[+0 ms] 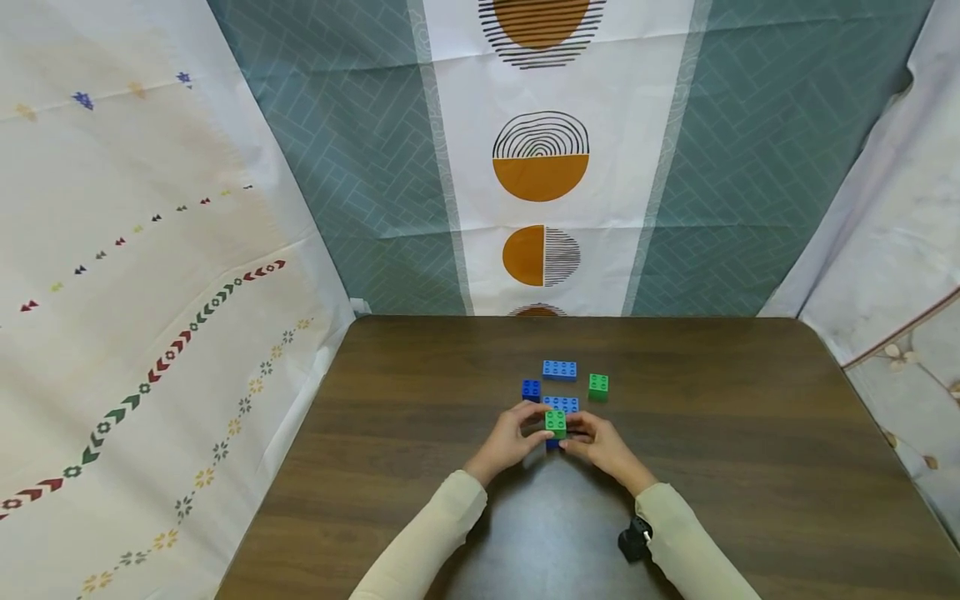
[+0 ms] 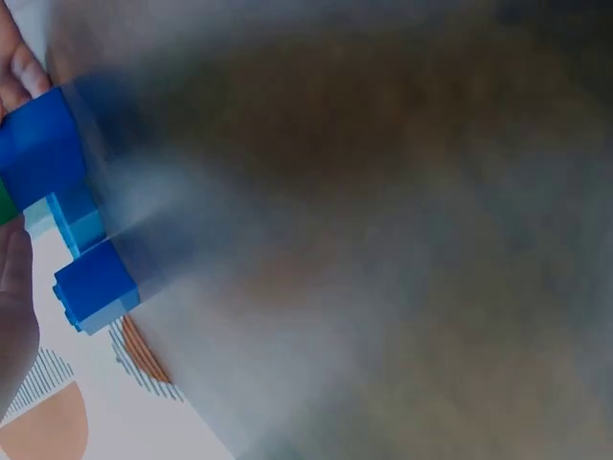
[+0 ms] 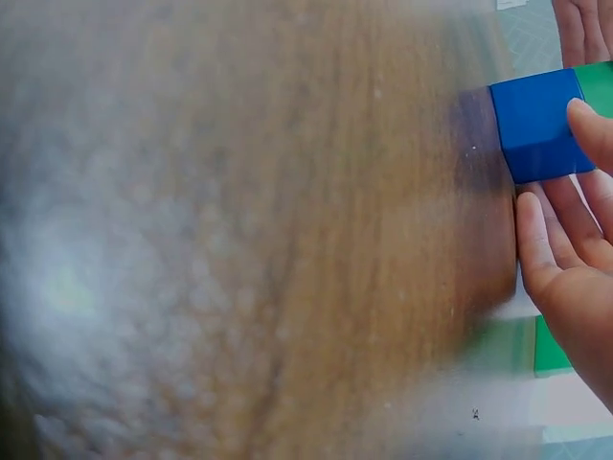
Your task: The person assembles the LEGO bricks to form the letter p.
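A green toy building brick (image 1: 555, 422) sits on top of a dark blue brick (image 3: 541, 125), the two stacked together. My left hand (image 1: 512, 442) pinches the stack from the left between thumb and fingers. From the right my right hand (image 1: 598, 442) grips the same stack, its thumb (image 3: 592, 134) lying near the seam of the two colours. Just behind the stack lies a light blue long brick (image 1: 562, 404), partly covered. In the head view, the green brick hides most of the dark blue one.
Beyond the hands, another dark blue brick (image 1: 531, 389) lies at left, a second light blue long brick (image 1: 559, 370) farther back, and a second green brick (image 1: 597, 387) at right. All are on the brown wooden table (image 1: 420, 375), with patterned cloths hanging behind and beside it.
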A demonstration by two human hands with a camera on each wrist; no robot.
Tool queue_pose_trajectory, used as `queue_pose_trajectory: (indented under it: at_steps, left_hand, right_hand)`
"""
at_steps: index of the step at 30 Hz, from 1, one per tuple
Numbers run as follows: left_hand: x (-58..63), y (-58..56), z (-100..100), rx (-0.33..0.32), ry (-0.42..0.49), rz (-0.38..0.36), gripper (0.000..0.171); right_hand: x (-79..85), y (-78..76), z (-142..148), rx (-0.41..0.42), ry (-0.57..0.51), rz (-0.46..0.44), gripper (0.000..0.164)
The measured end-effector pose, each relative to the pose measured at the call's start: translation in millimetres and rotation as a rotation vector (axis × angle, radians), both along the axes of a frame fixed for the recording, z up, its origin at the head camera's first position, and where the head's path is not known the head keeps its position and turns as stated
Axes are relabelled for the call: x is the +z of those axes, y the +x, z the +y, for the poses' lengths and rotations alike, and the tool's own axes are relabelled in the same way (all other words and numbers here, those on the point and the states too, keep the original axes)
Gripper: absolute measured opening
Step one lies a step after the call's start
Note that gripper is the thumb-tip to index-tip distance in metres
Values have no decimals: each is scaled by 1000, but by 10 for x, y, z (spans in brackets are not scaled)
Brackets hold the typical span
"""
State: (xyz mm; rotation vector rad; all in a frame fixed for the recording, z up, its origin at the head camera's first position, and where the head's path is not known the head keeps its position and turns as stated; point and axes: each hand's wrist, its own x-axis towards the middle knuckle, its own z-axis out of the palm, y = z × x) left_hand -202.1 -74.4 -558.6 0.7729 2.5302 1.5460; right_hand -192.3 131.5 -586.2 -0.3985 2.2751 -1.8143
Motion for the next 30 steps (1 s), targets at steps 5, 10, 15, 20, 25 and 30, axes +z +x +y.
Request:
queue_pose_trajectory:
  at_steps: [5, 10, 15, 20, 25, 30]
  left_hand:
    - [90, 95, 19, 33, 84, -40, 36]
    - [63, 114, 46, 79, 176, -166, 38]
    - [-63, 51, 59, 91, 185, -201, 37]
    - [-88, 63, 60, 79, 176, -201, 36]
    - [-72, 91, 79, 92, 148, -176, 37]
    - [129, 175, 101, 90, 142, -148, 34]
  right_hand:
    - [11, 10, -9, -1, 1, -9, 39]
    - [36, 23, -8, 12, -8, -2, 40]
    - [24, 16, 11, 6, -9, -10, 41]
    - [34, 26, 35, 27, 10, -10, 45]
    - [76, 32, 66, -11, 19, 30, 41]
    - [137, -24, 94, -113, 18, 84, 33]
